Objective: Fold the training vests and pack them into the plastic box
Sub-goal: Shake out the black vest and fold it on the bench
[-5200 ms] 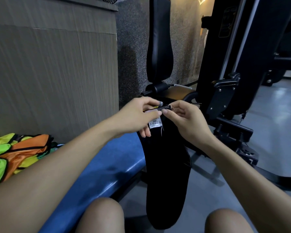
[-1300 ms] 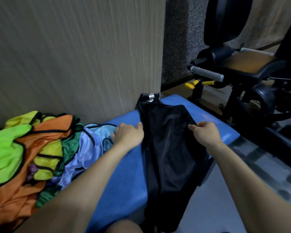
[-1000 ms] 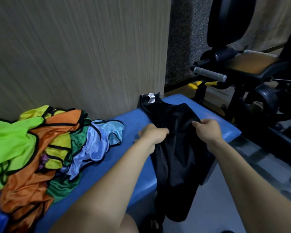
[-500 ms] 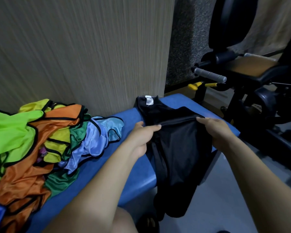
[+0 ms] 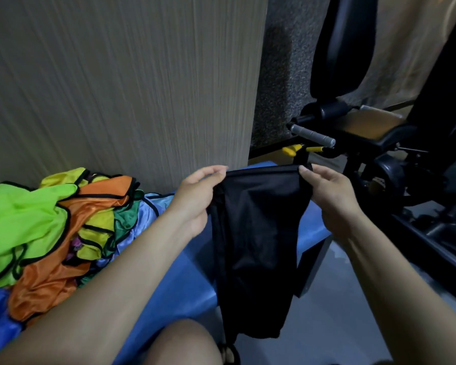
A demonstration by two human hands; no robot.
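Two hands hold a black vest (image 5: pixel 256 219) up by its folded top edge: the left hand (image 5: pixel 195 196) pinches the left corner, the right hand (image 5: pixel 327 196) grips the right corner. The vest hangs over the end of a blue bench (image 5: pixel 184 275), past its edge. A heap of vests (image 5: pixel 53 227) in green, orange, yellow and pale blue lies on the bench to the left, against a wood-grain wall (image 5: pixel 121 83). A black gym machine (image 5: pixel 366 133) stands on the grey floor (image 5: pixel 332 325) to the right.
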